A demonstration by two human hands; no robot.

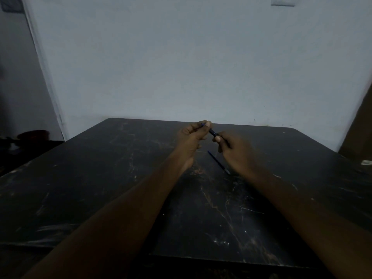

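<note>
Above the far middle of a dark scratched table, both my hands hold a dark pen. My left hand pinches its upper, blue-tipped end between thumb and fingers. My right hand grips the lower end with curled fingers. Most of the pen is hidden inside the two hands. Below them a thin blue refill lies slantwise on the table, apart from both hands.
A pale wall rises right behind the table's far edge. A dark red object sits in shadow at the far left. A brown panel leans at the right, with a small white scrap near it.
</note>
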